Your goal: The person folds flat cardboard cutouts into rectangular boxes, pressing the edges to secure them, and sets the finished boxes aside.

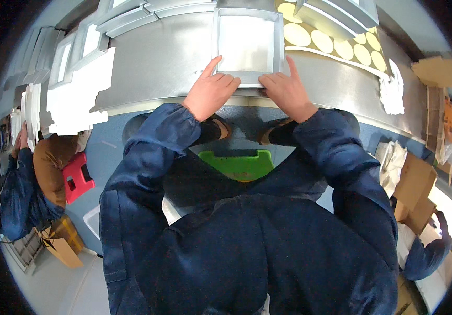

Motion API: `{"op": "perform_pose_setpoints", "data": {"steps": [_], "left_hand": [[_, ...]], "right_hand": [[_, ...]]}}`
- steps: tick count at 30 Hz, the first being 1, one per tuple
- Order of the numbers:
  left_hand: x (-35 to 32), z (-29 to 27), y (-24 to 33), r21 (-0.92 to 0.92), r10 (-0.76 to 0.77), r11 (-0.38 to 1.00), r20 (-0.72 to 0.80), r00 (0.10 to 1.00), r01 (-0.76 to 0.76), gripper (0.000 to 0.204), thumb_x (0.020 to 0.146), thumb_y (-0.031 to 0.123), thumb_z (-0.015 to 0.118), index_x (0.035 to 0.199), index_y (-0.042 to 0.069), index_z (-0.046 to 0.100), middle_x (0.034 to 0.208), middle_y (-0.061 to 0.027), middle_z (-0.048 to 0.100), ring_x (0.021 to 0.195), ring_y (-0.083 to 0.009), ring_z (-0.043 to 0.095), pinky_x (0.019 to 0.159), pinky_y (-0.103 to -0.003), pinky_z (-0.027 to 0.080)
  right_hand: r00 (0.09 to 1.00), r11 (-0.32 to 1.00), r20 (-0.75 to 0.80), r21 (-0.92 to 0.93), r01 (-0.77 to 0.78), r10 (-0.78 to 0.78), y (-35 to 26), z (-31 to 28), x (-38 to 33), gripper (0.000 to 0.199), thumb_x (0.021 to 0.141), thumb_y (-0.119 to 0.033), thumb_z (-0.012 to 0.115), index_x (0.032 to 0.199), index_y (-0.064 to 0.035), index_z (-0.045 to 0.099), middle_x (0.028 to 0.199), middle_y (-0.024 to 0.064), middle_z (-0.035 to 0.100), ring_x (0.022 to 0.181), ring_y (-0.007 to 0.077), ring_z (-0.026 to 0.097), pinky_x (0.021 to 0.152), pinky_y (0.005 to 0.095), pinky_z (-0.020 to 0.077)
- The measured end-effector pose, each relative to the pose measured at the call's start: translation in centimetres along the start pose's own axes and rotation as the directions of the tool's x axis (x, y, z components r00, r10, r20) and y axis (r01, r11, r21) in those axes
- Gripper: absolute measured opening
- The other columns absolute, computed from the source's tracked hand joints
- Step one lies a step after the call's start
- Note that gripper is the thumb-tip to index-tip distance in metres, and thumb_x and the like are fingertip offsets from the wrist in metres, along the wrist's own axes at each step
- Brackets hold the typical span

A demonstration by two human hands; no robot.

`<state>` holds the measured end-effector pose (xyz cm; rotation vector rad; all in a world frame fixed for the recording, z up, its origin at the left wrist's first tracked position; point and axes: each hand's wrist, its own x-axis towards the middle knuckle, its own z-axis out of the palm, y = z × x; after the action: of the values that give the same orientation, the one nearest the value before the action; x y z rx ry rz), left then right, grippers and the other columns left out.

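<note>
A shallow grey square box with a white inside lies on the metal table straight ahead of me. At its near left corner is my left hand, its fingers curled on the near edge and its index finger stretched along the left side. My right hand mirrors it at the near right corner, fingers bent on the near rim and index finger pointing up the right side. The undersides of both hands are hidden.
More grey boxes stand at the far left, beside white sheets. A sheet of round yellow pieces lies far right, near a crumpled white cloth. Co-workers sit on both sides, one by a red stool. A green stool is below me.
</note>
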<state>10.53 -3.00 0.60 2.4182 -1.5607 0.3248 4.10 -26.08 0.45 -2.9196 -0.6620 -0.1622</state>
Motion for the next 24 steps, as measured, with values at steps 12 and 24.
{"op": "perform_pose_setpoints", "data": {"steps": [12, 24], "left_hand": [[1.0, 0.3, 0.0, 0.076, -0.080, 0.995, 0.234, 0.969, 0.064, 0.006, 0.083, 0.016, 0.058, 0.083, 0.011, 0.054, 0.074, -0.0033, 0.056, 0.074, -0.0200, 0.063, 0.110, -0.045, 0.028], [-1.4, -1.0, 2.7, 0.073, -0.025, 0.997, 0.285, 0.958, 0.005, 0.010, 0.081, 0.022, 0.058, 0.080, 0.012, 0.056, 0.072, -0.0014, 0.056, 0.084, -0.0202, 0.060, 0.110, -0.051, 0.025]], "right_hand": [[0.957, 0.998, 0.281, -0.027, -0.063, 0.068, 0.2, -1.6, 1.5, 0.021, 0.082, -0.026, 0.065, 0.098, -0.0141, 0.063, 0.089, 0.0017, 0.060, 0.097, 0.0213, 0.060, 0.109, 0.0502, 0.0227], [0.985, 0.993, 0.128, 0.049, 0.112, -0.117, -1.4, -0.3, -1.4, 0.015, 0.077, -0.026, 0.065, 0.075, -0.0112, 0.062, 0.073, 0.0027, 0.061, 0.084, 0.0215, 0.062, 0.104, 0.0564, 0.0304]]}}
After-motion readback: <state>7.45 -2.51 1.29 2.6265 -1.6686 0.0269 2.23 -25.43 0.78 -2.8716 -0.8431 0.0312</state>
